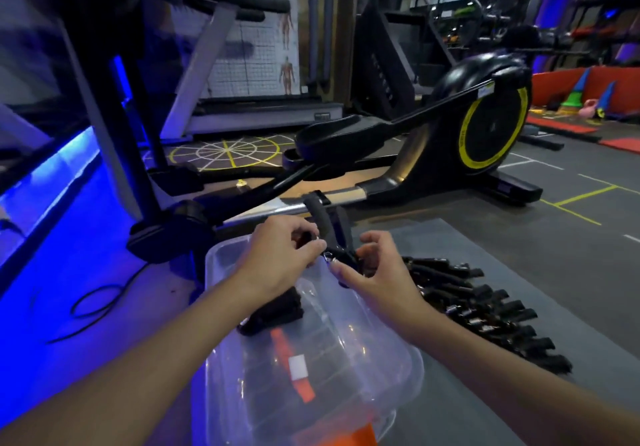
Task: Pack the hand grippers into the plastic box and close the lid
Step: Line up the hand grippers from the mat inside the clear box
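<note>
My left hand (280, 258) and right hand (379, 272), fingers curled, both pinch one hand gripper (330, 227) at its spring end; it stands handles-up over the plastic box (398, 355). The pile of grippers (485, 310) lies just right of my right hand.

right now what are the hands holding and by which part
One hand gripper, held by both: the left hand and right hand pinch its spring end, handles pointing up, above the plastic box.
</note>
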The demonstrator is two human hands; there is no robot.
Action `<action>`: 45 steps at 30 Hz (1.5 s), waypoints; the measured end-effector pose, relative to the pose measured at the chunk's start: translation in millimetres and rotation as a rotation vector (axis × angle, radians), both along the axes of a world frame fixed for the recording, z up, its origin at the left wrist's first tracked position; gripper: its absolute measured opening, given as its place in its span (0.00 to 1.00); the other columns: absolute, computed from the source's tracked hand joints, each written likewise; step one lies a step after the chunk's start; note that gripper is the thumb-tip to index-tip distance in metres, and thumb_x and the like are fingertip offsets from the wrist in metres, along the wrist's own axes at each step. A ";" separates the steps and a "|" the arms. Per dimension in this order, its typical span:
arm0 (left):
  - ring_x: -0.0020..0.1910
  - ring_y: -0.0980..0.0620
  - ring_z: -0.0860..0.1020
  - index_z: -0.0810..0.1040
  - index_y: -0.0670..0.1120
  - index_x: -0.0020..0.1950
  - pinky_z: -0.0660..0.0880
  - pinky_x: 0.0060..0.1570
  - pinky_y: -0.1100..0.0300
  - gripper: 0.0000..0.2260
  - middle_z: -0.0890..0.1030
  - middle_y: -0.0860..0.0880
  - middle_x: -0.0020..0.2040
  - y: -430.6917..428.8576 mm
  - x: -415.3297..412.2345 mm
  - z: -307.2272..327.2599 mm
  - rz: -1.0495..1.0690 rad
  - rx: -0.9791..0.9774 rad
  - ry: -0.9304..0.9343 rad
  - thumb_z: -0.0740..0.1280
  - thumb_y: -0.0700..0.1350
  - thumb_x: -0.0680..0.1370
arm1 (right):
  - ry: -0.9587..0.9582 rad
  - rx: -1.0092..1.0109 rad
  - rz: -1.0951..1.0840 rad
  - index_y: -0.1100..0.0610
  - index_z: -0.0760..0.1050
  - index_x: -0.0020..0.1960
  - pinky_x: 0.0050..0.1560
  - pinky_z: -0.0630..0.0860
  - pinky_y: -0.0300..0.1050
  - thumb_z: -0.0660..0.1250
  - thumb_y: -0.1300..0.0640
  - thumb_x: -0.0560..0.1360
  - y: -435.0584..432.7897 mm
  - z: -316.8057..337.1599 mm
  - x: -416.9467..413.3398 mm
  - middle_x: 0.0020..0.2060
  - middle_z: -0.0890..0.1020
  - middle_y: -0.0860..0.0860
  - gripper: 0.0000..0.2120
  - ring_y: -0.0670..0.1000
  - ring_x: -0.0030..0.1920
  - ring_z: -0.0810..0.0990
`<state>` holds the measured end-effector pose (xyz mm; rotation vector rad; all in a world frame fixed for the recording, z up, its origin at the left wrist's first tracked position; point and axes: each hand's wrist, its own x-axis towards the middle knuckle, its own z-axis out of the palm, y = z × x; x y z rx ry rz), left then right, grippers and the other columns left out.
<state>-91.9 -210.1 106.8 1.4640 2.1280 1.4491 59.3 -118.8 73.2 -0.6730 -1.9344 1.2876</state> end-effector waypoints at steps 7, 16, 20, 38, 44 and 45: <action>0.43 0.61 0.81 0.80 0.61 0.51 0.78 0.50 0.54 0.11 0.82 0.61 0.41 -26.3 -34.6 -2.9 0.032 -0.139 0.217 0.71 0.56 0.69 | -0.006 0.025 0.007 0.49 0.71 0.60 0.47 0.80 0.47 0.72 0.52 0.74 15.1 8.2 -33.3 0.45 0.82 0.51 0.18 0.49 0.45 0.81; 0.46 0.62 0.78 0.81 0.53 0.55 0.76 0.53 0.58 0.11 0.81 0.60 0.48 -47.3 -62.0 -17.6 -0.073 -0.178 0.330 0.72 0.42 0.74 | -0.098 0.182 0.049 0.47 0.76 0.53 0.34 0.78 0.39 0.72 0.55 0.74 18.4 0.2 -61.0 0.37 0.81 0.54 0.10 0.55 0.39 0.81; 0.46 0.58 0.79 0.81 0.51 0.55 0.77 0.52 0.59 0.11 0.80 0.58 0.47 -50.9 -73.1 -27.5 -0.103 -0.210 0.340 0.71 0.40 0.74 | -0.196 0.262 0.065 0.50 0.77 0.46 0.34 0.79 0.48 0.73 0.53 0.73 21.7 -12.4 -68.0 0.32 0.81 0.56 0.05 0.56 0.34 0.79; 0.64 0.56 0.69 0.74 0.56 0.63 0.64 0.66 0.52 0.22 0.74 0.58 0.62 -56.1 -112.9 -102.5 0.197 -0.353 0.382 0.61 0.61 0.70 | -0.339 0.116 0.133 0.47 0.79 0.40 0.35 0.81 0.44 0.73 0.66 0.69 32.6 -87.6 -100.9 0.30 0.81 0.53 0.13 0.48 0.26 0.78; 0.76 0.52 0.56 0.52 0.47 0.79 0.56 0.73 0.51 0.33 0.55 0.53 0.79 -65.1 -118.4 -124.6 0.326 -0.554 0.162 0.57 0.59 0.78 | -0.382 -0.049 0.125 0.55 0.80 0.42 0.35 0.82 0.44 0.71 0.71 0.69 39.5 -118.1 -108.2 0.31 0.80 0.55 0.12 0.51 0.27 0.78; 0.76 0.51 0.58 0.51 0.48 0.79 0.57 0.72 0.52 0.33 0.55 0.53 0.79 -66.1 -118.5 -125.9 0.316 -0.570 0.149 0.57 0.59 0.78 | -0.390 -0.063 0.130 0.57 0.80 0.43 0.35 0.82 0.45 0.71 0.72 0.69 40.1 -122.6 -110.3 0.31 0.79 0.56 0.11 0.52 0.28 0.79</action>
